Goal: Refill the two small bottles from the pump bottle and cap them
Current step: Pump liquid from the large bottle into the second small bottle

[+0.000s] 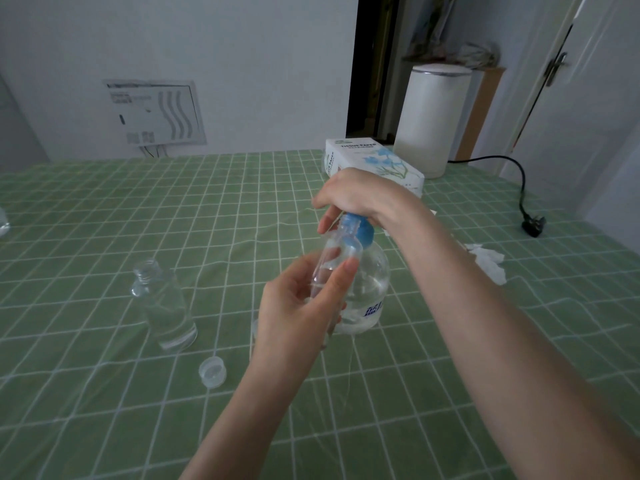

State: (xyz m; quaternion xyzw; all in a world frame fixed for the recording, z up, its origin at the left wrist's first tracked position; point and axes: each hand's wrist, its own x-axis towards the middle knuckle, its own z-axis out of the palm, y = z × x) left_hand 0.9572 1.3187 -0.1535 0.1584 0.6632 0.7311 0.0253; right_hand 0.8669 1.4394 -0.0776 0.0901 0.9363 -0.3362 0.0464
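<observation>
The clear pump bottle (372, 278) with a blue pump head (362, 230) stands mid-table. My right hand (356, 195) lies on top of the pump head, fingers curled round it. My left hand (301, 306) grips a small clear bottle (337, 254), tilted, its open neck right under the pump spout. A second small clear bottle (166, 306) stands uncapped to the left, with some clear liquid in it. A clear cap (212, 372) lies on the cloth in front of it.
A green checked cloth (104, 393) covers the table. A tissue box (374, 161) and a white cylinder-shaped appliance (433, 119) stand at the back right. Crumpled tissue (488, 261) and a black plug (533, 225) with its cord lie at right.
</observation>
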